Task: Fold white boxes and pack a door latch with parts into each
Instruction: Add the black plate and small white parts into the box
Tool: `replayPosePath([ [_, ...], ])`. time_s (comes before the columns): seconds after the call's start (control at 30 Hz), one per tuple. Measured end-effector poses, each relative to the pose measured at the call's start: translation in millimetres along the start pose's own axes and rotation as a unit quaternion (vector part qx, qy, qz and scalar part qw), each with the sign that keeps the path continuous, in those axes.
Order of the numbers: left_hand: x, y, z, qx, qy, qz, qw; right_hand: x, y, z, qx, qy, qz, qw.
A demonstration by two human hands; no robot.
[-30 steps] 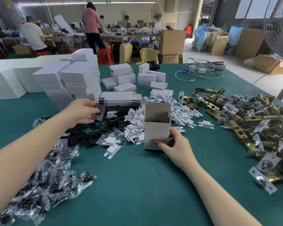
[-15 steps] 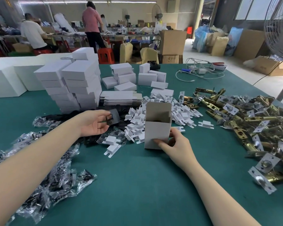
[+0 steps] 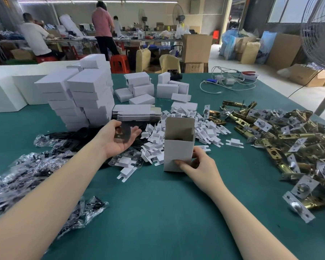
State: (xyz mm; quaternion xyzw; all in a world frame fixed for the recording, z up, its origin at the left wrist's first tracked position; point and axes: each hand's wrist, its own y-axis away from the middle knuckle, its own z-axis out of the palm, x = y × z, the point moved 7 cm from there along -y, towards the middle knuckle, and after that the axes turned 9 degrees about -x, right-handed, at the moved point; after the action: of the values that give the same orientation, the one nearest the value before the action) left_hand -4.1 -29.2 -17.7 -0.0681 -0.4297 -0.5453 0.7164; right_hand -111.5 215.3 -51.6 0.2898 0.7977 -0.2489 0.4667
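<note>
An open white box [image 3: 178, 147] stands upright on the green table [image 3: 158, 212], its top flap raised. My right hand [image 3: 197, 166] grips its lower front and side. My left hand [image 3: 114, 139], palm up to the left of the box, holds a dark flat plate [image 3: 123, 132] with holes between thumb and fingers. White plastic parts [image 3: 178, 128] lie heaped behind the box. Brass door latches [image 3: 289, 145] are piled at the right. Black plates [image 3: 71, 139] and small plastic bags [image 3: 23, 177] lie at the left.
Stacked closed white boxes [image 3: 83, 96] and a pile of flat box blanks [image 3: 137, 113] stand behind my left hand. More white boxes [image 3: 154, 89], cables [image 3: 227, 83] and pliers lie at the far edge. A fan [image 3: 321, 30] stands right. People work at back tables.
My left hand lifted a dark plate off the black pile and carried it right toward the box, turning palm up. My right hand kept holding the box.
</note>
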Motion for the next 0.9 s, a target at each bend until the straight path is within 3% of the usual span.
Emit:
replayPosePath([
  [0.13, 5.7, 6.1, 17.3, -0.019, -0.046, 0.036, 0.998, 0.7, -0.6, 1.0, -0.004, -0.003, 0.002, 1.000],
  [0.27, 24.1, 28.5, 55.7, -0.065, -0.053, 0.141, 0.986, 3.2, -2.1, 1.3, -0.007, -0.004, 0.010, 1.000],
  [0.37, 31.5, 56.0, 94.9, -0.135, -0.103, 0.229, 0.958, 2.1, -1.3, 1.6, -0.004, 0.000, 0.004, 1.000],
  [0.43, 34.4, 73.6, 120.1, -0.173, -0.275, 0.303, 0.896, 1.4, -1.2, 1.4, 0.001, -0.001, 0.003, 1.000],
  [0.5, 26.7, 83.1, 143.2, -0.193, -0.468, 0.341, 0.792, 2.7, -2.2, 0.4, 0.010, -0.007, 0.006, 1.000],
  [0.67, -1.4, 67.9, 172.2, -0.202, -0.714, 0.334, 0.581, 1.9, -2.0, -0.6, 0.010, -0.006, 0.002, 1.000],
  [0.77, -4.2, 56.4, 176.1, -0.191, -0.763, 0.318, 0.529, 2.2, -1.3, -1.3, 0.008, -0.002, 0.005, 1.000],
  [0.9, -9.8, 42.2, 174.8, -0.205, -0.800, 0.244, 0.509, 1.8, -1.2, -1.2, 0.005, 0.001, 0.004, 1.000],
])
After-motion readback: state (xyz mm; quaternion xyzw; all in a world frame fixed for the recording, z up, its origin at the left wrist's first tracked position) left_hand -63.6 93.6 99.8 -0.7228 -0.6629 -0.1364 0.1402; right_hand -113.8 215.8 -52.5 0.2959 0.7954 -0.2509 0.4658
